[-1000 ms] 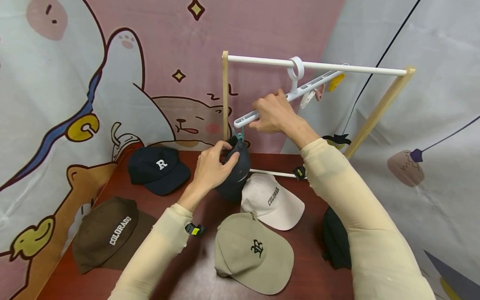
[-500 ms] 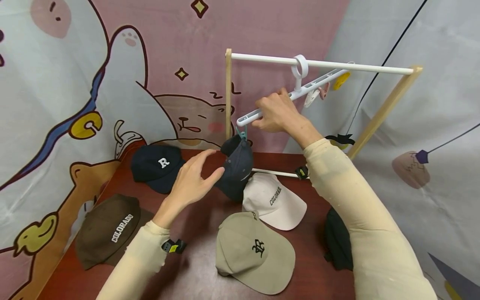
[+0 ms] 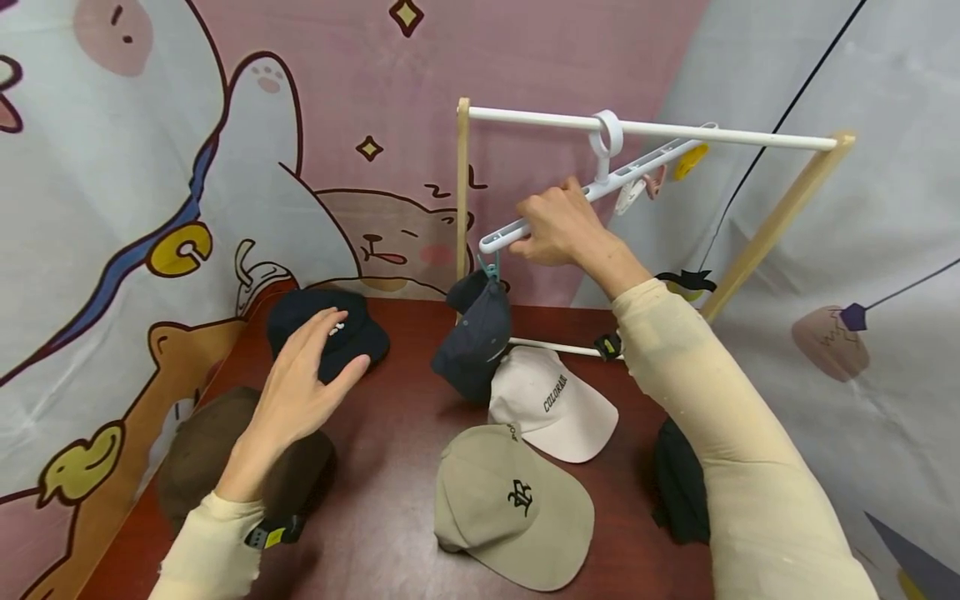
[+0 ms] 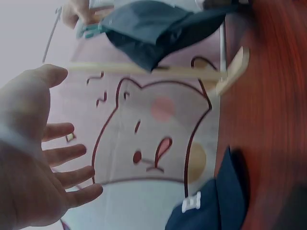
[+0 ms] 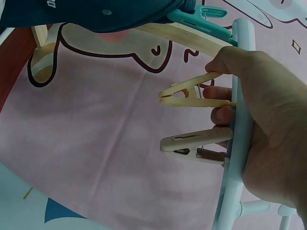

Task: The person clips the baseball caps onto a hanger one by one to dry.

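Note:
My right hand [image 3: 558, 225] grips the white clip hanger [image 3: 648, 169], which hooks over the rack's white rod. From the hanger's near end a dark blue cap [image 3: 474, 346] dangles by a teal clip [image 5: 206, 25]. In the right wrist view my thumb lies against a cream clip [image 5: 192, 101], with a greyish clip [image 5: 194, 141] beside it. My left hand [image 3: 300, 387], fingers spread and holding nothing, is over the table at the left. It overlaps the brown cap [image 3: 206, 458] and partly hides the letter on the navy cap [image 3: 352, 342].
On the table [image 3: 382, 500] lie a khaki cap [image 3: 487, 500], a white cap [image 3: 555, 400] and a black cap [image 3: 681, 483] partly behind my right arm. The rack has wooden posts [image 3: 462, 183]. Further clips, one of them a yellow clip [image 3: 690, 162], hang at the hanger's far end.
My left hand has let go of the dark blue cap and moved left and down, toward the brown and navy caps. My right hand stays on the hanger.

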Demonstrator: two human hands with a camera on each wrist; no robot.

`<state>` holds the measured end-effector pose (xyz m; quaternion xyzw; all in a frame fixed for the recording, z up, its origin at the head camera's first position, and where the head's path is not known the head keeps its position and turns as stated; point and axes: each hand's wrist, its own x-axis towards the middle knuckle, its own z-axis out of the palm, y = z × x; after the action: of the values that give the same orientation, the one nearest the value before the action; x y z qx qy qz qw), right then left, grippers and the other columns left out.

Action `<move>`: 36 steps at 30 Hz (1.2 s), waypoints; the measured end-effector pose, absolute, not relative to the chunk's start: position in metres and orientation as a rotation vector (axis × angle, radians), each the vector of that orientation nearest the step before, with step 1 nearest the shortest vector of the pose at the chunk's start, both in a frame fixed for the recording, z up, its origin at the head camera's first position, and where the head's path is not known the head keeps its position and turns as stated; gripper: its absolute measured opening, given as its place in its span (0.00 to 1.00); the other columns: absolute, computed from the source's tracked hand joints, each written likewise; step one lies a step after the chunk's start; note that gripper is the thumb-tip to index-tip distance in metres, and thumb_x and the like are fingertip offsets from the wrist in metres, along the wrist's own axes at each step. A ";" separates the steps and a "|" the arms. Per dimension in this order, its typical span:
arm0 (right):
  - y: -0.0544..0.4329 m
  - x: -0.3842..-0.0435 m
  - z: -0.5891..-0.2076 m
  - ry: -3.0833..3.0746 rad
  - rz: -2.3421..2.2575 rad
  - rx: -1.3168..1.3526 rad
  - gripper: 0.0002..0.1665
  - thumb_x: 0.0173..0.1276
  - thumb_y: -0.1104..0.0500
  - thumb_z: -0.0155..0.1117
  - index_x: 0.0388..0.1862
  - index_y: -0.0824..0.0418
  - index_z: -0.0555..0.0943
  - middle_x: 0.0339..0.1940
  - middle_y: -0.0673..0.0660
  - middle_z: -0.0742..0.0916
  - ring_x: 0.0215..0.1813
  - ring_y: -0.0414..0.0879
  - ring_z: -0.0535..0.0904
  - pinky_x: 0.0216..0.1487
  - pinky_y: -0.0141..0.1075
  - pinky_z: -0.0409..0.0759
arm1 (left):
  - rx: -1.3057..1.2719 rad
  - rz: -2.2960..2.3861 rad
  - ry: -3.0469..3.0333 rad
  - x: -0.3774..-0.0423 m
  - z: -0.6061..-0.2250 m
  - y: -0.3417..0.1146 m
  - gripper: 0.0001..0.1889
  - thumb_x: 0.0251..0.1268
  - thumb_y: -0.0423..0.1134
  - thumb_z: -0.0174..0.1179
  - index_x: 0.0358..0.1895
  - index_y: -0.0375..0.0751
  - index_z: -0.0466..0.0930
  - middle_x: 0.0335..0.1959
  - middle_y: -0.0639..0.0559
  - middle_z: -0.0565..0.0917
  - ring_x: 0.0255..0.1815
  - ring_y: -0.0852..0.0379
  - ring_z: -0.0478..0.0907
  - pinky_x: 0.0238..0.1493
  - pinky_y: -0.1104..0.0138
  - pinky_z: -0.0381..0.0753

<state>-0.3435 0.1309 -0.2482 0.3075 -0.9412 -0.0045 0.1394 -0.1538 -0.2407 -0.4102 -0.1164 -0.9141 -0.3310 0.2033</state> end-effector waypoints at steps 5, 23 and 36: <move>0.131 -0.344 -0.249 -2.723 -0.014 0.890 0.16 0.65 0.47 0.75 0.30 0.58 0.84 0.25 0.58 0.89 0.37 0.63 0.86 0.63 0.62 0.71 | -0.236 -0.915 -2.553 -0.141 -0.414 -0.273 0.38 0.78 0.50 0.72 0.85 0.43 0.71 0.88 0.34 0.68 0.85 0.24 0.67 0.77 0.25 0.67; 0.130 -0.345 -0.250 -2.736 -0.026 0.888 0.15 0.66 0.48 0.74 0.31 0.58 0.83 0.26 0.57 0.89 0.38 0.62 0.87 0.64 0.63 0.71 | 0.070 -0.817 -2.671 -0.111 -0.445 -0.383 0.38 0.87 0.53 0.61 0.85 0.31 0.65 0.82 0.20 0.68 0.76 0.15 0.68 0.70 0.21 0.64; 0.130 -0.346 -0.249 -2.736 -0.062 0.900 0.13 0.66 0.49 0.72 0.32 0.58 0.84 0.27 0.58 0.89 0.40 0.63 0.88 0.63 0.63 0.74 | 0.205 -0.800 -2.966 -0.100 -0.461 -0.416 0.39 0.93 0.59 0.47 0.84 0.25 0.62 0.76 0.13 0.70 0.71 0.13 0.72 0.63 0.24 0.71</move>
<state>-0.3463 0.1296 -0.2491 0.3099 -0.9416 -0.0215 0.1298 -0.0996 -0.4159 -0.4612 0.0666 -0.9629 -0.2596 0.0314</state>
